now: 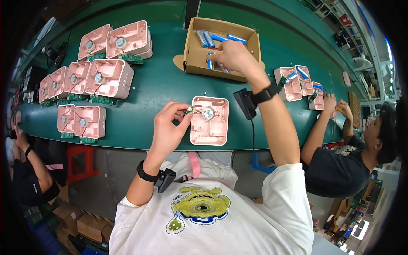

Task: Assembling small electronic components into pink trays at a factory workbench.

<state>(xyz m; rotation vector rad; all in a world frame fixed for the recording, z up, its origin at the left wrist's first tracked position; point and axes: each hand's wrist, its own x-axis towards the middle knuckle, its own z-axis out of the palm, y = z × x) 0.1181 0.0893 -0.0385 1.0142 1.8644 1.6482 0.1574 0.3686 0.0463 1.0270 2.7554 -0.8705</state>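
Observation:
A pink plastic housing with a round speaker and thin wires lies open side up in front of me. At its left edge my left hand pinches a small green circuit board between thumb and fingers. My right hand reaches into an open cardboard box beyond the housing. Its fingers curl closed down among the blue cylindrical batteries, against one battery; the fingertips are partly hidden, so what they grip cannot be made out. More batteries lie toward the box's far side.
Several pink housings with speakers and green boards stand in rows at the left. Right of the box, more housings hold blue batteries. A co-worker works with both hands at the right; another person sits at the far left.

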